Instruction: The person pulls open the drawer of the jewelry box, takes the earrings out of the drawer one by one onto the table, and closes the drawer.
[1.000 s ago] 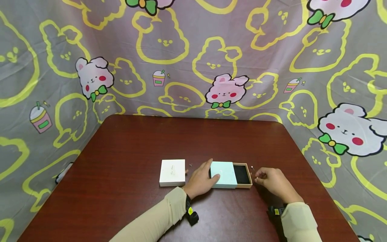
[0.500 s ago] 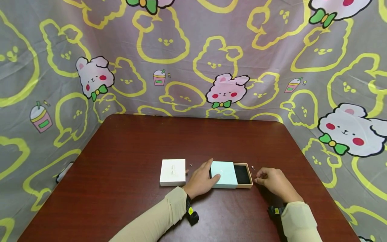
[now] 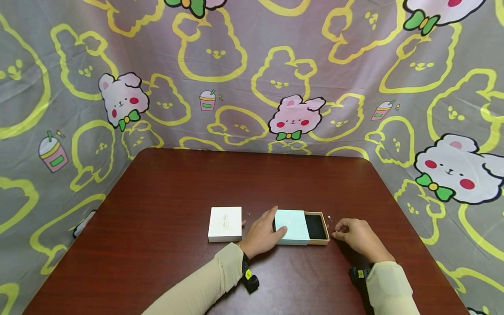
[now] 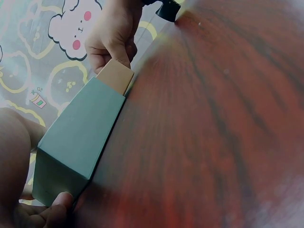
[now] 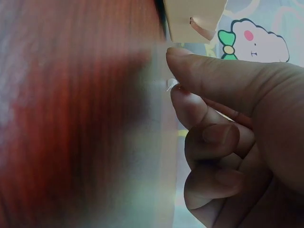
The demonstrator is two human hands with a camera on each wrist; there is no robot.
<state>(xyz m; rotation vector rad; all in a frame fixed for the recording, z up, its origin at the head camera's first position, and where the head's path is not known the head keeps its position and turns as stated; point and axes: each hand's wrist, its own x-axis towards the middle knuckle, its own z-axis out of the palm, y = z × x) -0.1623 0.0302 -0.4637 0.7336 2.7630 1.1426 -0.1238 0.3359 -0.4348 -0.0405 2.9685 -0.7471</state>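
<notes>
My left hand [image 3: 260, 234] holds the left end of a pale blue drawer box [image 3: 292, 227], thumb at the near side and fingers at the far side. Its kraft-coloured drawer [image 3: 323, 228], lined with a black pad [image 3: 315, 226], is slid partway out to the right. A ribbon tab [image 5: 203, 29] hangs from the drawer's end in the right wrist view. Just right of the drawer, my right hand [image 3: 358, 236] pinches a tiny white earring [image 5: 172, 83] between thumb and index finger, mostly hidden by the fingertips. Behind that hand lies another earring with a white ball [image 3: 329, 217].
A white box [image 3: 225, 224] with small lettering on its lid sits left of the left hand, a ribbon tab [image 3: 243, 223] at its right side. A tiny metallic piece [image 3: 249, 214] lies beside it. Patterned cloth [image 3: 236, 87] hangs around the brown table [image 3: 252, 175].
</notes>
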